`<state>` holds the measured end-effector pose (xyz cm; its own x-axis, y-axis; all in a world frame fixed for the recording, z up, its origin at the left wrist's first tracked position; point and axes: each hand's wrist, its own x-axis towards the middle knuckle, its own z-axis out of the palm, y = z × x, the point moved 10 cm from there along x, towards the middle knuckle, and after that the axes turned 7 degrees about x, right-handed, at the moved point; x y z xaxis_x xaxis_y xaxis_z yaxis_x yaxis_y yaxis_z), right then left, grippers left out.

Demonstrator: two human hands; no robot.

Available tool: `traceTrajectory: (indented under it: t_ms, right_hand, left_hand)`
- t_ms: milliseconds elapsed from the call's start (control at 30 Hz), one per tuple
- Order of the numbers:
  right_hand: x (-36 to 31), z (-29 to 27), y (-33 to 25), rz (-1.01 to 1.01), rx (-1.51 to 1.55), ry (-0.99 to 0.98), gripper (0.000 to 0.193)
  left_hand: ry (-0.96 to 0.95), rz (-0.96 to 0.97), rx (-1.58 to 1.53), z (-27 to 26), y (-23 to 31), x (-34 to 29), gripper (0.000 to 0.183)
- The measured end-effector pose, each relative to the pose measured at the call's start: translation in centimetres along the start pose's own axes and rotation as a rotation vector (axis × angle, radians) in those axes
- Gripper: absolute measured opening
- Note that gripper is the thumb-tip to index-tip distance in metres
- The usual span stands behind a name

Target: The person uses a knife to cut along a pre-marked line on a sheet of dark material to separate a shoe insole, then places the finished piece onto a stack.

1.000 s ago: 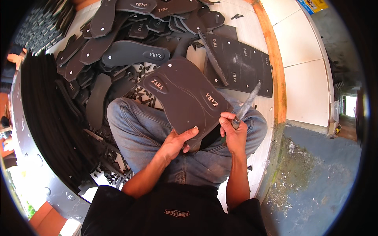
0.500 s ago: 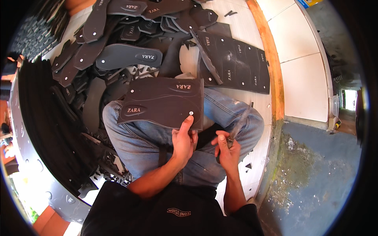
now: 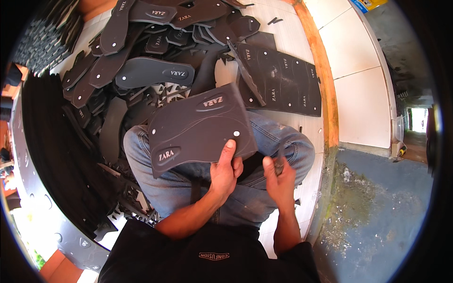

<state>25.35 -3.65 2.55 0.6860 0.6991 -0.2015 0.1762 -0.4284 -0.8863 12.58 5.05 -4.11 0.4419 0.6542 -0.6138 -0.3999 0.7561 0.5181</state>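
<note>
The left hand [image 3: 223,173] pinches a dark sheet [image 3: 198,126] between its fingers; right of the sheet, the right hand [image 3: 282,183] wraps fingers round a knife [image 3: 279,168]; soles [image 3: 153,71] lie beyond the sheet.

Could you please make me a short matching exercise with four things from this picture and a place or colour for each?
Column one:
1. knife
2. jeans
3. sheet
4. wooden strip

Column two:
A. orange-brown
B. in the left hand, under its thumb
C. in the right hand
D. blue

Right pairs: 1-C, 2-D, 3-B, 4-A
</note>
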Motion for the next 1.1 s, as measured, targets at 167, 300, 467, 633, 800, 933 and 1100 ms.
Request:
traceTrajectory:
  t_ms: [167,300,467,633,800,933,1100]
  right_hand:
    - [-2.9,-0.2,2.1,0.019,-0.281,-0.012,0.045]
    - [-3.6,0.5,2.8,0.019,-0.292,-0.001,0.043]
    - [-3.7,0.6,2.6,0.053,-0.361,-0.015,0.037]
    - [-4.1,1.4,3.4,0.083,-0.398,-0.050,0.029]
    - [-3.5,2.6,2.2,0.034,-0.424,-0.054,0.026]
    - [-2.9,3.4,1.9,0.042,-0.395,-0.030,0.025]
    - [-1.5,4.5,1.4,0.009,-0.427,-0.027,0.021]
  left_hand:
    - [0.016,-0.035,-0.063,-0.7,-0.7,0.5,0.018]
    - [0.014,-0.039,-0.073,-0.6,-0.5,0.4,0.017]
    - [-0.017,-0.040,-0.068,-0.8,-0.5,0.3,0.016]
    - [-0.114,0.024,0.024,-1.3,0.2,-0.5,0.023]
    - [-0.132,0.022,0.036,-1.6,0.3,-1.3,0.024]
    - [-0.152,0.051,0.040,-1.4,0.8,-1.6,0.024]
    - [-0.193,0.075,0.031,-1.4,0.8,-1.6,0.023]
